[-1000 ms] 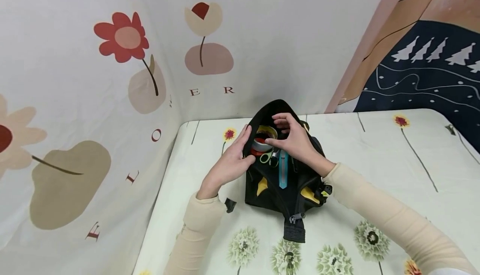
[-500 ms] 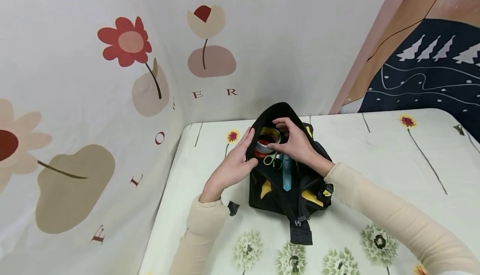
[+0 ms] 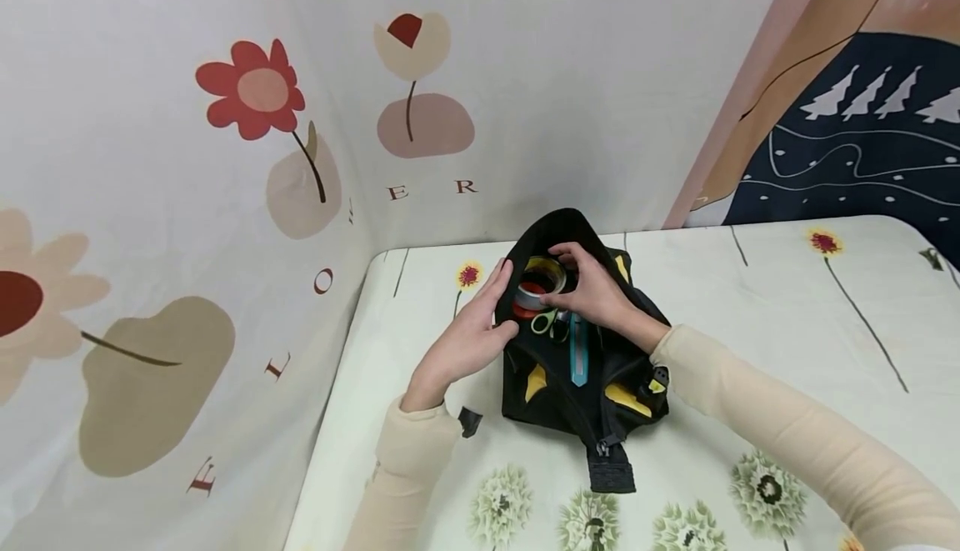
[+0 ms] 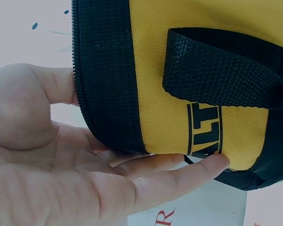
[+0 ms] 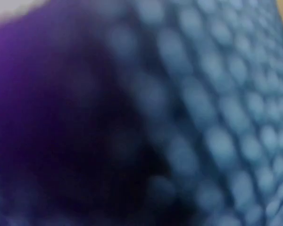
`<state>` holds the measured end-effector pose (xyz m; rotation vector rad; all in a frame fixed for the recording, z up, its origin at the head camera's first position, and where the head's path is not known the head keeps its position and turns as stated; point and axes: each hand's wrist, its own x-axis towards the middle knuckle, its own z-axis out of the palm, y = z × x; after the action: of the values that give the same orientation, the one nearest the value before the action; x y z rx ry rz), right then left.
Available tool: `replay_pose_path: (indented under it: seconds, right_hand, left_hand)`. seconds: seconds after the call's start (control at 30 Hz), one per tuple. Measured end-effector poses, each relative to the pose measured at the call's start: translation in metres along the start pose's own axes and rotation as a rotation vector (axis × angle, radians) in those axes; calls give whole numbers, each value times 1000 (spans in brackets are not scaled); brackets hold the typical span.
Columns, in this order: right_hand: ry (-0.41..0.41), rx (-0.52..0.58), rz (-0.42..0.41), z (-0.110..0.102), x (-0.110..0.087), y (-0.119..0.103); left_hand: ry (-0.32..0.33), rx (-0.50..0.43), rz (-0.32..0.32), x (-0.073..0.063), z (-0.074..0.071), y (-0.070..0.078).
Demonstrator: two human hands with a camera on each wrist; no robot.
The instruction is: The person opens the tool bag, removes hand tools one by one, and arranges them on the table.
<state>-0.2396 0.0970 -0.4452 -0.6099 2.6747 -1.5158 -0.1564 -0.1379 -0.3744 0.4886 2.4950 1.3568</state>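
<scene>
A black and yellow tool bag (image 3: 540,401) stands unzipped on the table. My left hand (image 3: 465,338) holds the left wall of its opening. In the left wrist view, its thumb goes behind the zipper edge (image 4: 78,61), while the fingers (image 4: 179,179) lie along the yellow outside. My right hand (image 3: 596,288) reaches into the opening with bent fingers, its thumb beside a grey tape roll (image 3: 527,299); no firm hold shows. A yellow tape roll (image 3: 556,267), green-handled scissors (image 3: 541,323) and a teal utility knife (image 3: 579,355) also show inside. The right wrist view is a blur of dark fabric.
A flower-print cloth covers the table (image 3: 750,318). A small black scrap or strap end (image 3: 470,422) lies left of the bag. The bag's black end tab (image 3: 611,472) sticks out toward me. A printed curtain (image 3: 570,101) rises behind the table.
The view has shifted slightly. My right hand is a little lower, closer to the tape rolls. My left hand keeps its place on the bag wall.
</scene>
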Motion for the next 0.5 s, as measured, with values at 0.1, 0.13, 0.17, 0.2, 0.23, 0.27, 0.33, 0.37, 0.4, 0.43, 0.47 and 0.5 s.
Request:
replay_pose_path:
  seconds: [0.1,0.13,0.17,0.2,0.23,0.27,0.33,0.37,0.4,0.43,0.47,0.5]
  right_hand:
    - [-14,0,8,2,0,3]
    - [-17,0,13,2,0,4]
    - [-21,0,18,3,1,5]
    - [-24,-1,19,4,1,5]
    - [-26,1,23,4,1,6]
    - [-27,3,23,5,2,7]
    - [-28,10,19,7,3,8]
    - [-28,11,14,8,4,9]
    - [-27,12,9,8,5,10]
    - [-26,14,7,9,6,10]
    - [-24,10,1,9,7,11]
    - [-24,3,-4,10,9,11]
  left_hand:
    - [1,-12,3,-1,0,-1]
    - [0,-15,3,-1,1,-1]
    - [-3,-16,3,-1,1,-1]
    - [-4,-19,4,-1,1,-1]
    - [-7,-18,3,-1,1,-1]
    - [-9,-17,3,-1,1,-1]
    - [-12,-13,4,0,1,-2]
    - [-13,-11,7,0,1,-2]
    - [-12,-9,9,0,1,-3]
    - [-10,-7,10,0,0,-3]
    - [-9,-5,11,0,0,-3]
    - [-8,-3,13,0,-1,-3]
